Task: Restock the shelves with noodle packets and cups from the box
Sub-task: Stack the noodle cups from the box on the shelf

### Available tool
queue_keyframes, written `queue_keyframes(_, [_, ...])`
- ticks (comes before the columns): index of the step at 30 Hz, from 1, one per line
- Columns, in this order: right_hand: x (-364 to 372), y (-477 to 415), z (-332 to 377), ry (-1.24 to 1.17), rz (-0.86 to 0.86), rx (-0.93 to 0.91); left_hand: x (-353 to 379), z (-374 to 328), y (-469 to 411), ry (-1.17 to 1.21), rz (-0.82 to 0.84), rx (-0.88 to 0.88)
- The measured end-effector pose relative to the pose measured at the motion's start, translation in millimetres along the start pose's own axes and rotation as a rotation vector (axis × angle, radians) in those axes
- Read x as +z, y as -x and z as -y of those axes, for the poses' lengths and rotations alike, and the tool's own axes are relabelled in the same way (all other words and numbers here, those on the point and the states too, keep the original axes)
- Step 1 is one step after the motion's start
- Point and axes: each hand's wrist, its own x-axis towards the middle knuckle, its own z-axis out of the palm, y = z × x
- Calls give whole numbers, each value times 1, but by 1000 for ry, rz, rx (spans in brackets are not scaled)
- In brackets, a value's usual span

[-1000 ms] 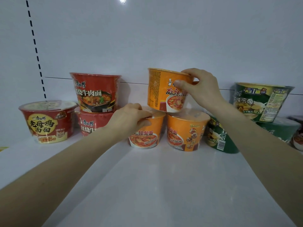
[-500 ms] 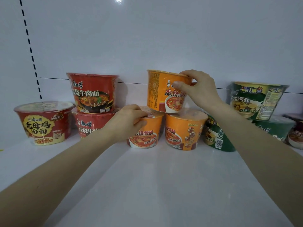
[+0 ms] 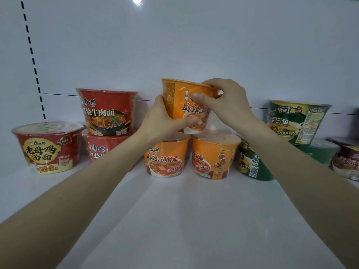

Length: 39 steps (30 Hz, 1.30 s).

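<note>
Tapered glossy orange noodle cup [image 3: 180,101]

Just two bare forearms [image 3: 87,191] here, left hand [image 3: 159,123] and right hand [image 3: 229,101] either side of the top orange cup [image 3: 174,98]. Nails [image 3: 195,96] look short and plain.

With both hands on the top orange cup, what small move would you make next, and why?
Probably level the top orange cup and settle it across the two lower orange cups. It looks slightly tilted, the left hand grips its lower side, the right hand pinches its rim, and its base is over the gap between them.
</note>
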Motion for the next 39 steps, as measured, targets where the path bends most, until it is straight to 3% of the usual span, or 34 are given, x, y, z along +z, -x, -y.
queue_keyframes(3, [-2,2,4,17,9,-20,2,0,-3,73,-50,5])
queue_keyframes(7, [-20,9,-13,-131,84,25,-4,9,-4,98,-77,-17])
queue_keyframes(14, [-3,46,-56,446,599,155,-9,18,-4,139,-77,-12])
queue_keyframes(16, [3,50,-56,576,608,68,-8,18,-4,157,-86,-10])
queue_keyframes(20, [-5,51,-54,611,635,-6,-6,20,-2,188,-110,-12])
queue_keyframes(28, [-22,51,-59,434,672,69,-1,25,2,176,-101,-30])
queue_keyframes(39, [-13,44,-59,431,740,39,-6,21,-3,191,-111,6])
